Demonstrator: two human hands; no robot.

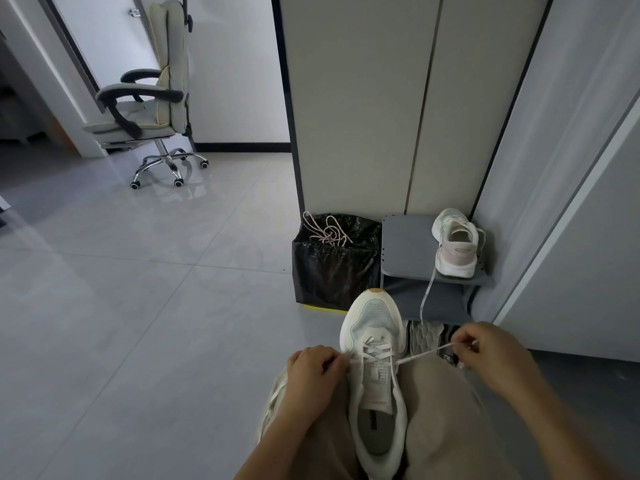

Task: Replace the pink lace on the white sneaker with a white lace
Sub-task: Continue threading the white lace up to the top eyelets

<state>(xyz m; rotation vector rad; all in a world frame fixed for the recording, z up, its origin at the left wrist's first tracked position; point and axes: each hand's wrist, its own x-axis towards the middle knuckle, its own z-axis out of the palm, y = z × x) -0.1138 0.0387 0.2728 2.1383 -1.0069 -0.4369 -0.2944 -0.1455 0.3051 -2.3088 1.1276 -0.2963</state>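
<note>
A white sneaker (375,375) lies between my knees, toe pointing away, with a white lace (375,351) crossed through its lower eyelets. My left hand (317,370) pinches the lace's left end beside the shoe. Out to the right, my right hand (485,351) pinches the other end (420,355), pulled taut. A pink lace (327,232) lies tangled on top of the black bin bag (334,268).
A second white sneaker (457,242) with a loose lace hanging down stands on a grey shoe shelf (408,247) by the cabinet (374,98). Dark shoes (427,336) sit under the shelf. An office chair (152,98) stands far left on the tiled floor.
</note>
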